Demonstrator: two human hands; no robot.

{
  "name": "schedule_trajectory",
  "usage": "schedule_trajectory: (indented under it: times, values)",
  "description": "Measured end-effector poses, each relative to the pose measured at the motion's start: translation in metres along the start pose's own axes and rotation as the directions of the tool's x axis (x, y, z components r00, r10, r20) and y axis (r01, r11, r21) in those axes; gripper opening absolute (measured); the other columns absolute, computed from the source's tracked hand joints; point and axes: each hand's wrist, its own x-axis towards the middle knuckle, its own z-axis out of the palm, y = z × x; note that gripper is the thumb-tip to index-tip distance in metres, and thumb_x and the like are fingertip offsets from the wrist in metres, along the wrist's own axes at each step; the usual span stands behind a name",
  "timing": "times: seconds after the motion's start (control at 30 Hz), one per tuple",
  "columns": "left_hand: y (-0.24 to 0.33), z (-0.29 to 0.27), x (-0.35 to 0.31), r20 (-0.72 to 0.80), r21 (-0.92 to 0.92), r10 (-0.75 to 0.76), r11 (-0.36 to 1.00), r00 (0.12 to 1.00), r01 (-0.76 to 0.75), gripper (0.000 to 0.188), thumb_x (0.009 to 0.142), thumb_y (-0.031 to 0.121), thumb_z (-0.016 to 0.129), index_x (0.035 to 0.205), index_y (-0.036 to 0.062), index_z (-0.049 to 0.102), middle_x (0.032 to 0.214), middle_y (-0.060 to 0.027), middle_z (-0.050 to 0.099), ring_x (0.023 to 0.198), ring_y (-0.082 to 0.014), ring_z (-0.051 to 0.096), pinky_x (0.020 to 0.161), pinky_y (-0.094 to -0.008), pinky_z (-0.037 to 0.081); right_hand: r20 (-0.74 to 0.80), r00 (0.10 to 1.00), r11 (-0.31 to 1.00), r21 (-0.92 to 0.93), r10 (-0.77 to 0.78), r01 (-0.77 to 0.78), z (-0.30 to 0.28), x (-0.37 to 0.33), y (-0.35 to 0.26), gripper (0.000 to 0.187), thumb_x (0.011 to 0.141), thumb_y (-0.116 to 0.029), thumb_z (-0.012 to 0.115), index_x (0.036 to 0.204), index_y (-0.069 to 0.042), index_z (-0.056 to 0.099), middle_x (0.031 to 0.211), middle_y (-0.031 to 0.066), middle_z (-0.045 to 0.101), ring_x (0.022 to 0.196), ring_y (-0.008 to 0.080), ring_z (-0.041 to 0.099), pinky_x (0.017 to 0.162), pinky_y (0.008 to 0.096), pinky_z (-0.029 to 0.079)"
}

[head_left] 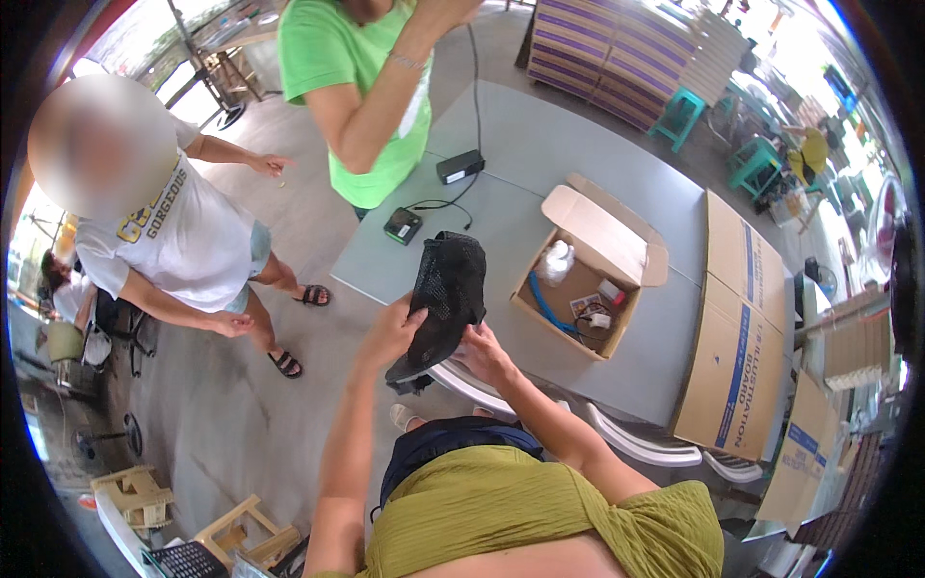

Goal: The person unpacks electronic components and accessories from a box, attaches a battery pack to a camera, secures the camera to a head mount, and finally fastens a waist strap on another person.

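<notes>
Between my two hands is a black mesh cap point(449, 289), held up in front of me near the table's edge. Its curved brim hangs toward the lower left. My left hand point(391, 332) is closed on its left side with the thumb on top. The fingers of my right hand point(485, 354) pinch its right lower side. Beyond the cap, a small black box-shaped device point(403, 225) and a black power adapter point(461, 167) with a cable lie on the grey table point(501, 231).
An open cardboard box point(590, 279) with a blue strap and small items sits on the table. Flattened cartons point(737, 356) lie at the right end. White plastic chairs point(636, 438) stand at the near edge. Two people point(361, 116) stand to the left and beyond the table.
</notes>
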Motion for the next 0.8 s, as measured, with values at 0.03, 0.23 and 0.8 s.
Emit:
schedule_trajectory:
  times: [0.03,0.23,0.8]
  values:
    - [0.005,0.005,0.0,0.093,-0.072,0.011,0.997,0.996,-0.005,0.038,0.097,0.02,0.052,0.127,-0.0028,0.051,0.119,-0.0168,0.062,0.102,-0.0261,0.06,0.086,-0.0372,0.047,0.041,0.999,0.997,0.073,0.009,-0.012,-0.014,0.006,0.003,0.082,0.086,-0.033,0.071,0.151,-0.019,0.022,0.144,0.0064,0.041,0.132,0.0282,0.041,0.105,0.0507,0.037]
    - [-0.014,0.036,-0.02,0.06,0.084,0.2,0.975,0.978,-0.205,0.06,0.091,0.03,0.063,0.141,0.0041,0.04,0.138,-0.0154,0.045,0.122,-0.028,0.049,0.1,-0.0381,0.042,0.255,0.94,0.929,0.346,-0.228,0.132,-0.009,0.012,0.021,0.078,0.087,-0.038,0.069,0.148,-0.014,0.027,0.12,0.0082,0.06,0.119,0.026,0.053,0.103,0.05,0.041]
    - [0.016,0.066,-0.066,-0.425,0.331,0.108,0.943,0.899,0.043,0.021,0.092,0.012,0.056,0.11,0.0018,0.061,0.098,-0.0186,0.067,0.088,-0.0371,0.065,0.074,-0.0423,0.051,0.318,0.883,0.898,0.386,-0.345,0.212,-0.012,0.069,0.049,0.063,0.092,-0.034,0.061,0.144,-0.011,0.034,0.13,0.0136,0.055,0.124,0.0304,0.049,0.105,0.0529,0.04]
